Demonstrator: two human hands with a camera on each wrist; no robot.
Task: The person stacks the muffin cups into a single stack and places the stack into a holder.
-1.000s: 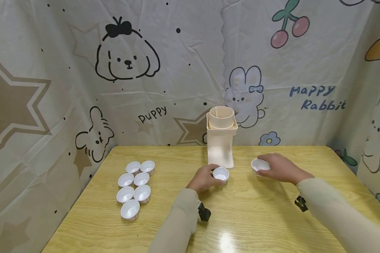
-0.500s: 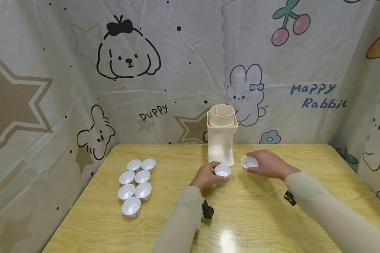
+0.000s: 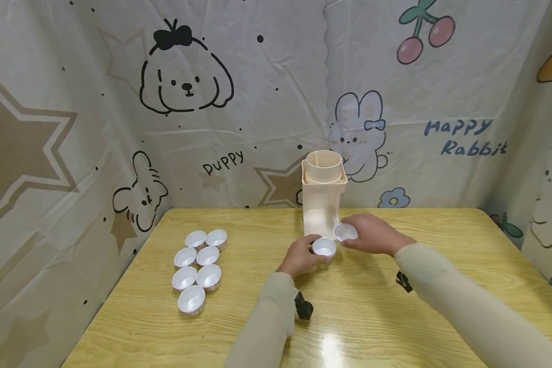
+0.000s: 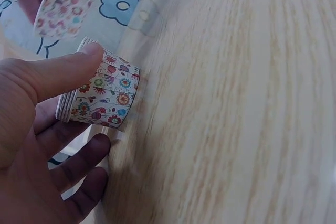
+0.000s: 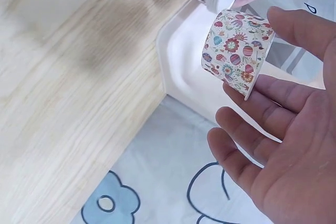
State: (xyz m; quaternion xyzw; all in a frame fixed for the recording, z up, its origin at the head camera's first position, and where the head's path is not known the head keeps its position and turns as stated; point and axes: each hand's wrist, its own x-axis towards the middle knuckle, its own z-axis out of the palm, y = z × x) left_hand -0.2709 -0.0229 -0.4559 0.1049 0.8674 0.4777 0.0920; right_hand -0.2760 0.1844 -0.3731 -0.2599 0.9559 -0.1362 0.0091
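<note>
My left hand (image 3: pixel 301 257) grips a small stack of nested paper cups (image 4: pixel 107 90), printed with flowers outside and white inside, which stands on the table in front of the dispenser. Several rims show at the top of that stack in the left wrist view. Between thumb and fingers, my right hand (image 3: pixel 372 233) holds a single paper cup (image 5: pixel 236 48) of the same flowered kind, raised off the table. This cup is just to the right of the stack, and close behind it. Behind both hands stands a cream plastic cup dispenser (image 3: pixel 321 204) with a round tube on top.
Several more white paper cups (image 3: pixel 191 300) stand upright in two rough columns on the left of the wooden table (image 3: pixel 142 332). A printed cloth (image 3: pixel 276 66) hangs behind the table and along both sides.
My right hand has moved left with its paper cup, up close to the stack in my left hand. The left hand stays nearly in place. The view has shifted slightly.
</note>
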